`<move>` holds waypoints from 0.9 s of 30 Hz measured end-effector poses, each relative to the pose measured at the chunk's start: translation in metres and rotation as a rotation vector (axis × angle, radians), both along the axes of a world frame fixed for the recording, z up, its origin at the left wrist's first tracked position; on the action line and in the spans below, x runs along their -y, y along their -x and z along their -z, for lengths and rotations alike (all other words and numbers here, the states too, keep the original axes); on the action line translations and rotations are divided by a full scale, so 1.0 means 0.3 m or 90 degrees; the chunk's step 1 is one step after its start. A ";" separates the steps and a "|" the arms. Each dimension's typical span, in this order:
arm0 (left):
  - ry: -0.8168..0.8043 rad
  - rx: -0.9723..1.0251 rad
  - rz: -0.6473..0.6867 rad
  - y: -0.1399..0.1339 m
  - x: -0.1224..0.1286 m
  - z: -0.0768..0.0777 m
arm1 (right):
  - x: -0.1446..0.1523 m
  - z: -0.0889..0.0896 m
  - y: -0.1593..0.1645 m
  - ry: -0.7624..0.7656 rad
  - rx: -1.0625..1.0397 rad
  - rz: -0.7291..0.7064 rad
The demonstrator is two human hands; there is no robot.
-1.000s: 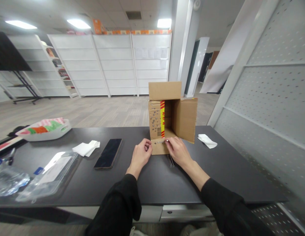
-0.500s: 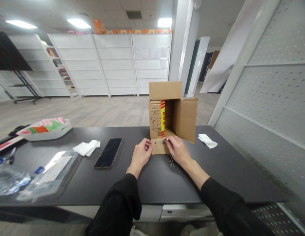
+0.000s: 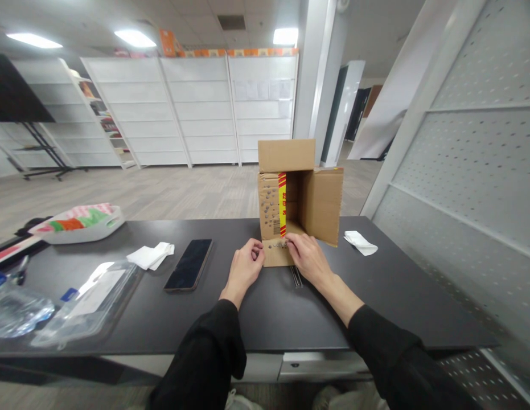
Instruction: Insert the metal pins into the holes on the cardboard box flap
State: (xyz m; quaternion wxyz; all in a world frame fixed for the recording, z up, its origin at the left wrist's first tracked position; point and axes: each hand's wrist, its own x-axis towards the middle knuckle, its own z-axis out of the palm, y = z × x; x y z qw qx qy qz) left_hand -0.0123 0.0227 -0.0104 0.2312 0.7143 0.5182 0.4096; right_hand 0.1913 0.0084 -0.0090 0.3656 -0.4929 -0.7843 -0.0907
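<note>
An open cardboard box [image 3: 324, 208] stands on its side on the dark table, its mouth facing me. Small grey round pieces dot its left flap, beside a yellow and red tape strip [image 3: 282, 205]. More of them lie in a row along the lower flap [image 3: 275, 259]. My left hand [image 3: 245, 265] is closed at that flap's left edge, fingers curled; what they hold, if anything, is hidden. Over the flap's right part, my right hand [image 3: 309, 259] is pinched at the row, its fingertips covering whatever is between them. Thin metal rods [image 3: 296, 277] lie below it.
A phone [image 3: 188, 265] and a folded tissue [image 3: 151, 256] lie to the left, with a clear plastic case [image 3: 89, 304], a water bottle [image 3: 19, 310] and a white tray [image 3: 83, 232] farther over. Another tissue [image 3: 361, 243] is right of the box. A perforated panel [image 3: 469, 188] borders the right side.
My right fingertips have moved slightly left and up along the lower flap. The small pale bit seen at them before is now hidden. My left hand stays put.
</note>
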 end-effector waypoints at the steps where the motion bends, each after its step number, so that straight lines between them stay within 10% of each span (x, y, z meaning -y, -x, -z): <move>1: 0.001 0.000 0.000 0.000 0.000 0.000 | 0.001 -0.001 0.000 0.000 0.009 0.000; 27: -0.001 -0.001 0.000 0.002 -0.001 0.002 | 0.012 -0.013 0.002 -0.019 0.047 0.007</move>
